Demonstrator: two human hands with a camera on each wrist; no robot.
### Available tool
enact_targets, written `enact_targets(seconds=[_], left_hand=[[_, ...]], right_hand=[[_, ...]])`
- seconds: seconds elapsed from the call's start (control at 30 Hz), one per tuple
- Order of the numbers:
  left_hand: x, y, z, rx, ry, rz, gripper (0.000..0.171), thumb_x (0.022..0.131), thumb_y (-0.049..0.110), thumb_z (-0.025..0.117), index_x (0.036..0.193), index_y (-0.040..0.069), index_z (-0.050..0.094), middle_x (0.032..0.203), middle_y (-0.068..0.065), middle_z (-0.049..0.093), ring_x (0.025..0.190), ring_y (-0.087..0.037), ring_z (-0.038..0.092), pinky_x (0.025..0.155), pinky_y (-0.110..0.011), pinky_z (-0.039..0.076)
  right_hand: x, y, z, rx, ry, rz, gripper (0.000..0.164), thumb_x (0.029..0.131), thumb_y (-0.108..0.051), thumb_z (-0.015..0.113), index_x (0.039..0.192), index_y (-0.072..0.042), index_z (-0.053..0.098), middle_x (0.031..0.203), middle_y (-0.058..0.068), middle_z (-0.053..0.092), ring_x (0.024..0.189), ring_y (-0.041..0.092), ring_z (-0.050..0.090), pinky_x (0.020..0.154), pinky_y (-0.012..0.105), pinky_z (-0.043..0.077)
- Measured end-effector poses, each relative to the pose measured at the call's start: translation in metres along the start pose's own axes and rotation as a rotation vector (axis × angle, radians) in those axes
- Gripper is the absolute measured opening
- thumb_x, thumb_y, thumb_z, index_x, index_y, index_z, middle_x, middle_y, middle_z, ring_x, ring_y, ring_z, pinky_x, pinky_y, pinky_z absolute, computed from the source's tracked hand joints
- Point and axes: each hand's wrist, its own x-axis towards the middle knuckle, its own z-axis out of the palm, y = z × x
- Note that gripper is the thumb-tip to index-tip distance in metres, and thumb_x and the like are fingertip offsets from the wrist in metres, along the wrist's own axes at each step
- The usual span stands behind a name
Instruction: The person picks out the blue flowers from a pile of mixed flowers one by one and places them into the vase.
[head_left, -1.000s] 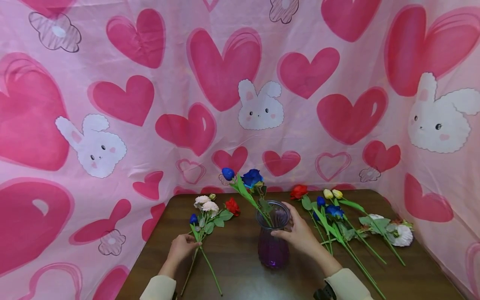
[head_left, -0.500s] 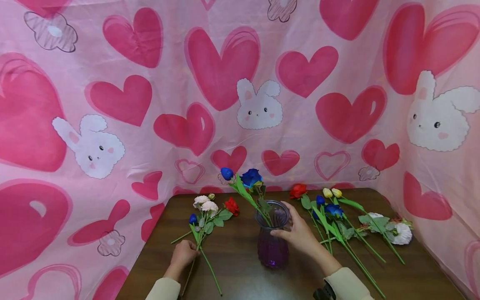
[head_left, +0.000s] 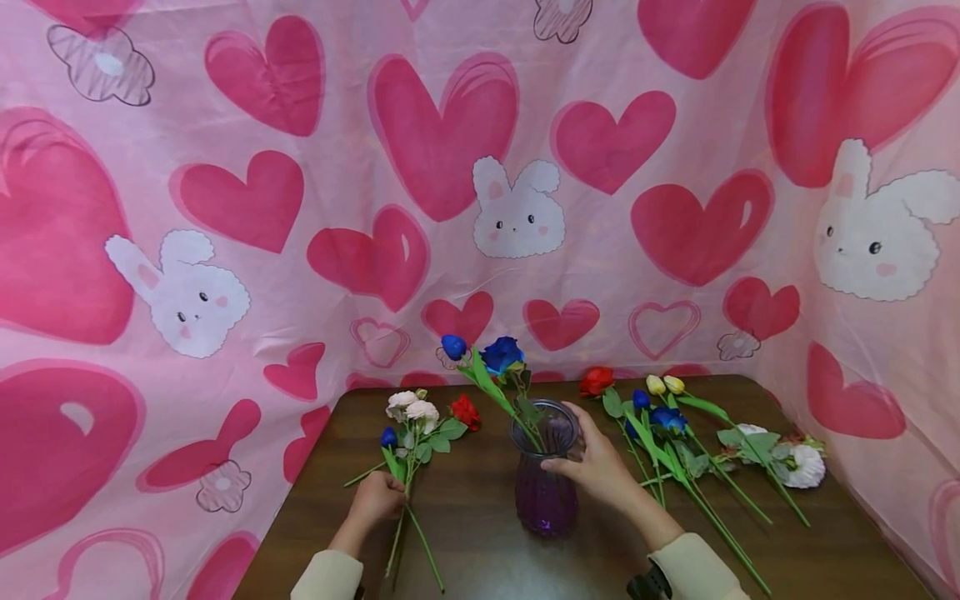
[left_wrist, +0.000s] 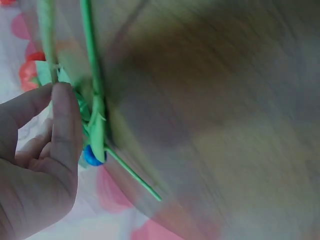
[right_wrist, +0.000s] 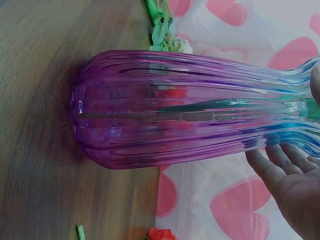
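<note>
My left hand (head_left: 379, 497) pinches the stem of a pinkish-white flower (head_left: 422, 415) between thumb and fingertips, just over the table at left. Beside it lie a blue tulip (head_left: 388, 437) and a red rose (head_left: 465, 412), their stems crossing. The left wrist view has the pinched stem (left_wrist: 47, 30) next to the tulip's green stem (left_wrist: 91, 55). My right hand (head_left: 596, 462) grips the purple glass vase (head_left: 546, 498) around its neck, thumb in front and fingers behind. The vase stands upright; a blue tulip (head_left: 454, 347) and a blue rose (head_left: 503, 356) lean left in it.
On the right of the wooden table (head_left: 480, 550) lie several flowers: a red rose (head_left: 597, 382), yellow tulips (head_left: 664, 387), a blue rose (head_left: 667, 419) and a white flower (head_left: 806, 467). A pink heart-print cloth (head_left: 525, 275) hangs behind and at the sides.
My left hand first slid down the stems, then took hold of the white flower's stem; its lower end has shifted up and right. My right hand and the vase have stayed put.
</note>
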Motion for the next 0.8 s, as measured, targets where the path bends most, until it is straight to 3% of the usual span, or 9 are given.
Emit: enact_targets(seconds=[0.1,0.37,0.8], left_hand=[[0.001,0.008,0.006,-0.078,-0.030,-0.011,0.009,0.076,-0.006,0.072,0.083,-0.010,0.069,0.075,-0.013,0.067,0.056,-0.023,0.066,0.052,-0.037,0.057],[0.004,0.020,0.029,-0.091,-0.022,-0.007,0.006,0.077,-0.002,0.074,0.080,-0.007,0.072,0.071,-0.011,0.068,0.053,-0.020,0.066,0.050,-0.035,0.056],[0.008,0.017,0.058,-0.121,-0.015,-0.022,0.006,0.077,-0.002,0.075,0.076,-0.004,0.070,0.060,-0.008,0.065,0.052,-0.017,0.064,0.048,-0.032,0.055]], right_hand=[[0.000,0.001,0.000,-0.009,0.005,-0.001,0.088,0.076,-0.009,0.084,0.145,-0.007,0.030,0.136,0.022,0.049,0.122,0.039,0.052,0.095,0.045,0.047],[-0.001,0.001,0.001,0.000,0.014,-0.006,0.088,0.075,-0.006,0.084,0.145,-0.007,0.031,0.135,0.022,0.051,0.121,0.038,0.053,0.094,0.042,0.048],[-0.003,-0.001,0.002,0.023,0.006,-0.011,0.086,0.076,-0.005,0.082,0.145,-0.007,0.031,0.137,0.023,0.049,0.121,0.039,0.052,0.094,0.040,0.048]])
